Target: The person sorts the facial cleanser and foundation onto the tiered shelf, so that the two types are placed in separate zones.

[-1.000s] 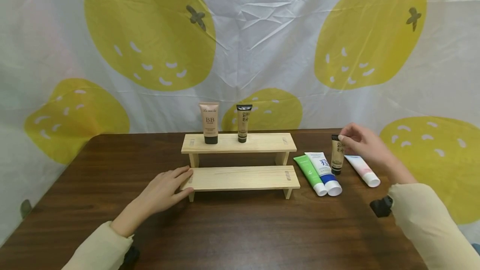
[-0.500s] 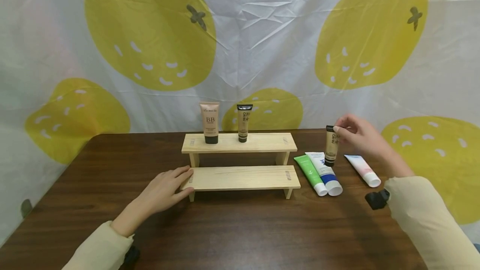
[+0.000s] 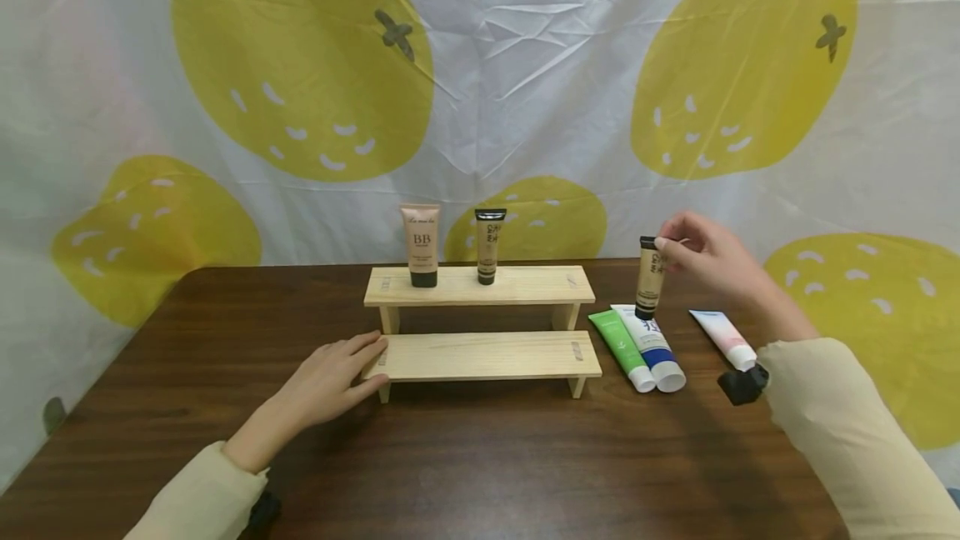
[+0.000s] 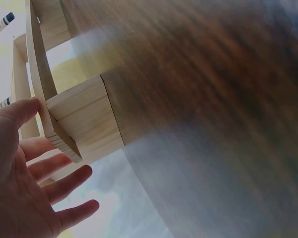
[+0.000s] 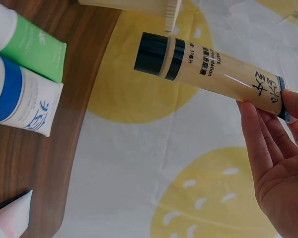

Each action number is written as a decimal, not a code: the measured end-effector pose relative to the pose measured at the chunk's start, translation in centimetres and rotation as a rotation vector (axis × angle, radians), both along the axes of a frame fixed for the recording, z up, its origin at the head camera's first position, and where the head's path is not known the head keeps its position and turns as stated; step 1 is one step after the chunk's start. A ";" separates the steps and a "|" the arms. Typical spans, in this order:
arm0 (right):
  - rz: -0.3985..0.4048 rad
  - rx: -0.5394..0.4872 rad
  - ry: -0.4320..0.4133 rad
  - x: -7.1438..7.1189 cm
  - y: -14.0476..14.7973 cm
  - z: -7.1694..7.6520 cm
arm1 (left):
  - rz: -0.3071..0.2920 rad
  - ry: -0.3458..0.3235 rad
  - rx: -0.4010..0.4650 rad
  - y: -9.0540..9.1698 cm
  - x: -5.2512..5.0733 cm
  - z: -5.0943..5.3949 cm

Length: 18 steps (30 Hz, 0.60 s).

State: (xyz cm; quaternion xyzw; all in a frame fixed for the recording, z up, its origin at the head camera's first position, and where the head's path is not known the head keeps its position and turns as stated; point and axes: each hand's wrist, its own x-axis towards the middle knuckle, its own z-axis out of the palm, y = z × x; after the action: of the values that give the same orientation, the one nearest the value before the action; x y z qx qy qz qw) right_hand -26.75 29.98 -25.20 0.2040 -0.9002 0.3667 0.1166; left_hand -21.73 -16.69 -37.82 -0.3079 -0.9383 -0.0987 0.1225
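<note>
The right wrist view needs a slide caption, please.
Right hand pinches a beige tube by its flat end; a green tube lies on the table.

You've got a rack [image 3: 480, 357] on the desk [image 3: 525, 473], two tubes [image 3: 422, 248] on its upper tier [image 3: 536, 286], three tubes [image 3: 619, 347] lying right, cloth [image 3: 525, 107] behind.

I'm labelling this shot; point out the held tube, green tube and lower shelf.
Held tube [image 5: 219, 77]: right wrist view, body.
Green tube [image 3: 619, 346]: head view, green body.
Lower shelf [image 3: 480, 357]: head view, top surface.
</note>
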 end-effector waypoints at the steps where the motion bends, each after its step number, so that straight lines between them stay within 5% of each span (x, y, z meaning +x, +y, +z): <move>1: -0.005 -0.004 -0.001 0.0 -0.2 0.1 | 0.000 -0.002 0.000 0.0 0.0 0.0; 18: 0.062 -0.075 0.020 -0.8 -2.9 1.7 | -0.004 -0.005 -0.008 0.0 -0.1 0.0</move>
State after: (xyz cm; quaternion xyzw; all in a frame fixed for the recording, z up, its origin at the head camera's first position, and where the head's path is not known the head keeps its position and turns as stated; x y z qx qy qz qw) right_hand -27.54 27.13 -23.54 0.2310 -0.8777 0.4017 0.1220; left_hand -21.80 -16.68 -37.86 -0.3099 -0.9385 -0.0957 0.1186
